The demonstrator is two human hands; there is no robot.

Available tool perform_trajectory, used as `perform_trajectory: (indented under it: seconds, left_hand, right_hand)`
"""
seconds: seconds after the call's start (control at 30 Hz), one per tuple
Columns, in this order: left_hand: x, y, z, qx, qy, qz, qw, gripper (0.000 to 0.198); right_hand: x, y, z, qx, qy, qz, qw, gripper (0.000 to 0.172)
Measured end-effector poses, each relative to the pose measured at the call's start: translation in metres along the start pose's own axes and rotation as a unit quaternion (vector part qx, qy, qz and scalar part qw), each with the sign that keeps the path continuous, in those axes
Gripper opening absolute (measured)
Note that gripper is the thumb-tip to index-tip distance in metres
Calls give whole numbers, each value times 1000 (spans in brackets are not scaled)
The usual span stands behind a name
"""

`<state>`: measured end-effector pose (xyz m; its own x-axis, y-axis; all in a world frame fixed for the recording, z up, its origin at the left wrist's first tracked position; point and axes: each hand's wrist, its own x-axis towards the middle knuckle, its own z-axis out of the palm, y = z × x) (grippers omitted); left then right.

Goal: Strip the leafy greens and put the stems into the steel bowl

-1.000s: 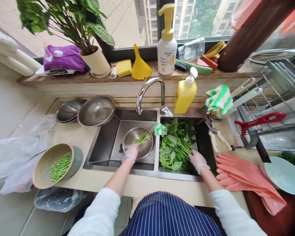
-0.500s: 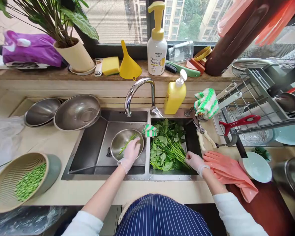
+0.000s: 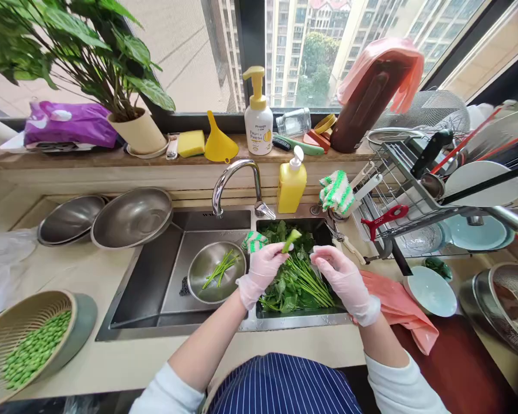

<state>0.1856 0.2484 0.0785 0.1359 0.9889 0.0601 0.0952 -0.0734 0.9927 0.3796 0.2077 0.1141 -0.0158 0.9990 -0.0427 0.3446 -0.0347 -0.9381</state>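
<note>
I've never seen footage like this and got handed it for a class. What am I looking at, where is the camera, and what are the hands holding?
There is no machine here: a person wears a camera on the head, looking down at their own gloved hands over a double sink. The left hand pinches a green stem; the right hand is raised beside it, and whether it grips anything is unclear. Below them the right basin holds a pile of leafy greens. The left basin holds a steel bowl with a few trimmed stems. On the counter at left sits a colander of green beans; pink rubber gloves lie at right.
</note>
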Motion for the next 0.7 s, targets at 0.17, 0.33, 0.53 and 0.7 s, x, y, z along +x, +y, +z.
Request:
perform_trajectory:
  seconds: [0.17, 0.33, 0.53, 0.7]
  left_hand:
    - [-8, 16, -18, -96, 74, -104, 987, 28]
    - [-27, 0, -17, -34, 91, -111, 989, 26]
    - [-36, -9, -20, -3, 96, -116, 989, 26]
    - [-35, -15, -19, 29, 127, -150, 980, 28]
  right_hand:
    - [10, 18, 50, 23, 0, -24, 999, 26]
    - [16, 24, 86, -53, -53, -66, 995, 13]
    - [21, 42, 92, -74, -131, -67, 986, 15]
    - [21, 58, 94, -43, -174, -53, 982, 19]
